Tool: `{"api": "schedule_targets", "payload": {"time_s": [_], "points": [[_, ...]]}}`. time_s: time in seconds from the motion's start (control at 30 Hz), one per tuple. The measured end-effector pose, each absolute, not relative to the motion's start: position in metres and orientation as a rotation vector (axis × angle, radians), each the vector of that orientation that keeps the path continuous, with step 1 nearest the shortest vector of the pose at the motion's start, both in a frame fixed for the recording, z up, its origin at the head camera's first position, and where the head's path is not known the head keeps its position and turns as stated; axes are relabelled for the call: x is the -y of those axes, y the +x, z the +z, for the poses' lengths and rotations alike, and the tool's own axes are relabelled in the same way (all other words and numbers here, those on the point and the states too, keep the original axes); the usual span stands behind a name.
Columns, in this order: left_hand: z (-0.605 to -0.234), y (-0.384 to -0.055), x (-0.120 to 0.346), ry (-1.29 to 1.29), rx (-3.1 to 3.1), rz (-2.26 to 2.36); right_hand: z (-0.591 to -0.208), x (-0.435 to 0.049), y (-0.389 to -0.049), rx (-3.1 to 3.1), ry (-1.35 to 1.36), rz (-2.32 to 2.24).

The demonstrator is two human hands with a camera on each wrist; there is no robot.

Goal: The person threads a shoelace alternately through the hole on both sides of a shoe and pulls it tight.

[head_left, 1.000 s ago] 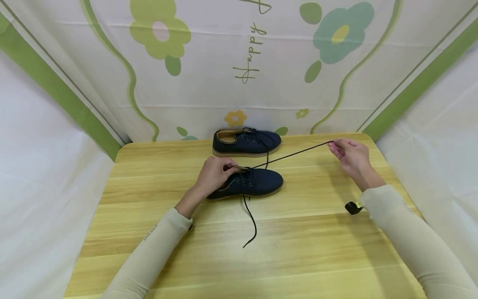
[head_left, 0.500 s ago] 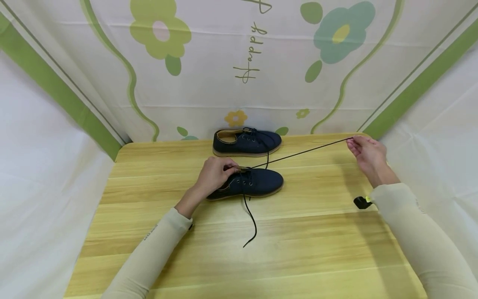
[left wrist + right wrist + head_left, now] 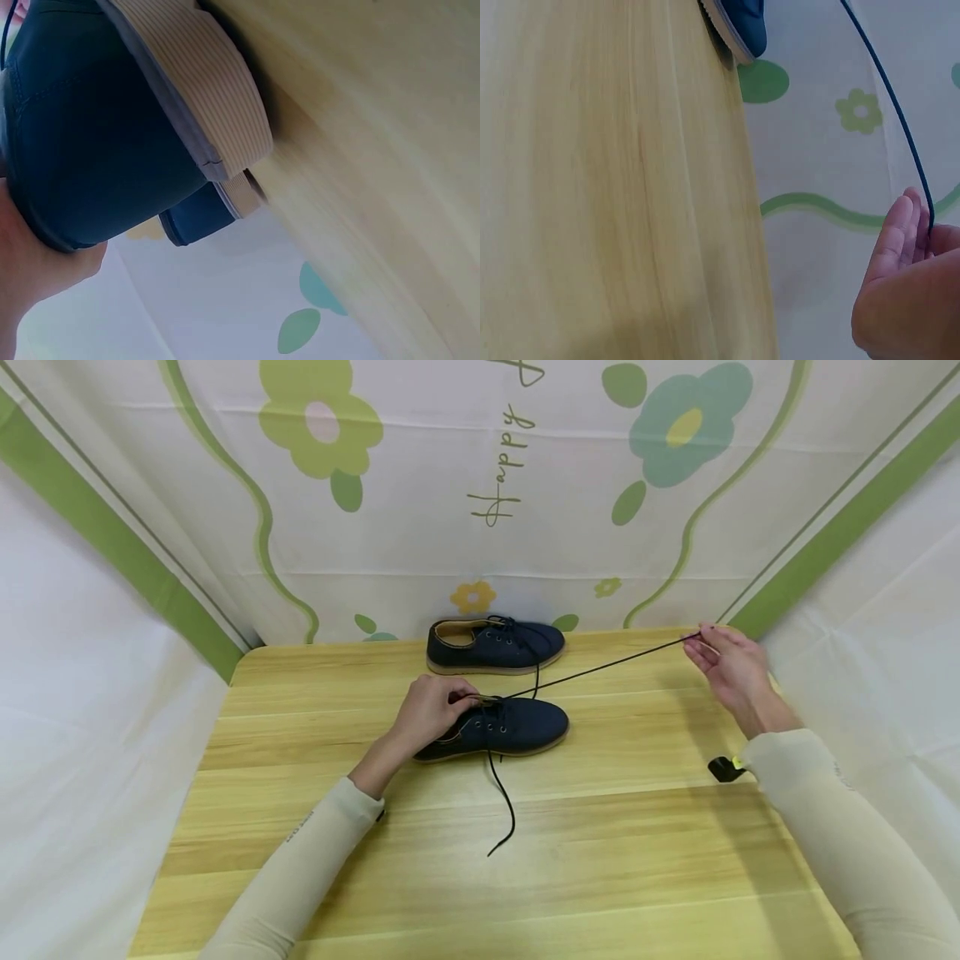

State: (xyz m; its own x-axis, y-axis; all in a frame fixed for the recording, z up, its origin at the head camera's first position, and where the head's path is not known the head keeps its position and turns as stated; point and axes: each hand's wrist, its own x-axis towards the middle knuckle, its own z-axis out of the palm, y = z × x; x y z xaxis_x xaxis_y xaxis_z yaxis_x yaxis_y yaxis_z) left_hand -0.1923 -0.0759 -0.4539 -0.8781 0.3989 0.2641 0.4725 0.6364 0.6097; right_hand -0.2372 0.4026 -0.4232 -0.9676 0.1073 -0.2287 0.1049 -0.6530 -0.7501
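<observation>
A dark navy lace-up shoe [image 3: 534,727] rests on the table, toe to the right. At its opening my left hand [image 3: 429,708] pinches the upper edge near the tongue; the left wrist view shows this hand [image 3: 37,274] beside the heel. Far out to the right, my right hand [image 3: 737,672] pinches one end of the black shoelace [image 3: 600,668] between thumb and fingers. That lace runs nearly straight back to the shoe's top eyelets. The other lace end [image 3: 512,806] lies loose across the table toward the front.
Behind stands the matching navy shoe [image 3: 487,650], its lace trailing forward toward the nearer shoe. The wooden table [image 3: 600,860] ends at a white flowered curtain [image 3: 420,527]. A small black device [image 3: 724,768] hangs at the right cuff.
My right hand has gone right, drawing out more of the shoelace, then slightly back left with its fingers shifted on the lace end. The left hand and both shoes stay put.
</observation>
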Motion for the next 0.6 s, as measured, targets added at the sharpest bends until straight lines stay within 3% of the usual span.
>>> {"api": "schedule_targets", "payload": {"time_s": [0.33,0.6], "points": [[-0.449,-0.192,0.077,-0.785,2.77,-1.054,-0.405,-0.352,-0.23,1.567,0.005,2.734],[-0.445,-0.187,0.081,-0.8,2.792,-1.025,-0.396,-0.314,-0.225,2.171,0.24,2.164]]}}
